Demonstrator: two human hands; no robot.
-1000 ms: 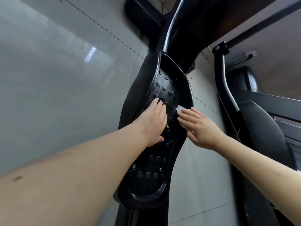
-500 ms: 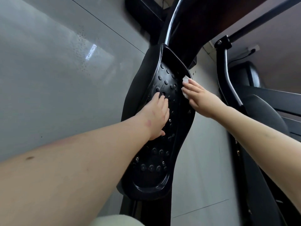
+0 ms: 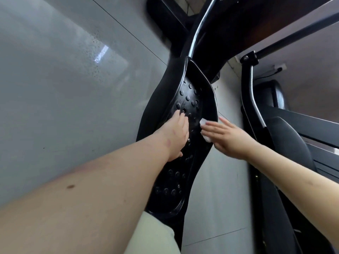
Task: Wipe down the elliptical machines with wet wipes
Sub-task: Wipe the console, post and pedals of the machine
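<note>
A grey tiled floor [image 3: 64,88] fills the left side, with a pale patch of reflected light on it. The left forearm reaches across it from the lower left corner.

The left hand [image 3: 176,134] lies palm down on the black foot pedal [image 3: 192,92] of the elliptical machine. Its fingers [image 3: 181,120] are straight and close together, flat against the studded surface about halfway up the pedal. The thumb is tucked at the lower edge of the hand. This hand grasps nothing; it only rests on the pedal.

At the bottom edge, a pale green trouser knee [image 3: 152,235] sits just below the near end of the pedal. A shiny metal bar [image 3: 198,30] runs up from the far end.

The white wipe [image 3: 203,122] is at the right rim of the pedal, level with the left hand's fingers and just beside them. The right hand [image 3: 229,138] covers most of it. Its fingers [image 3: 214,128] are stretched out straight and slightly spread, pressing the wipe flat against the rim. Bits of wipe peek out past the fingertips and under the lowest finger. The thumb is hidden, so whether it pinches the wipe I cannot tell.

Further right stands a second black pedal [image 3: 286,143], well apart from both hands.
</note>
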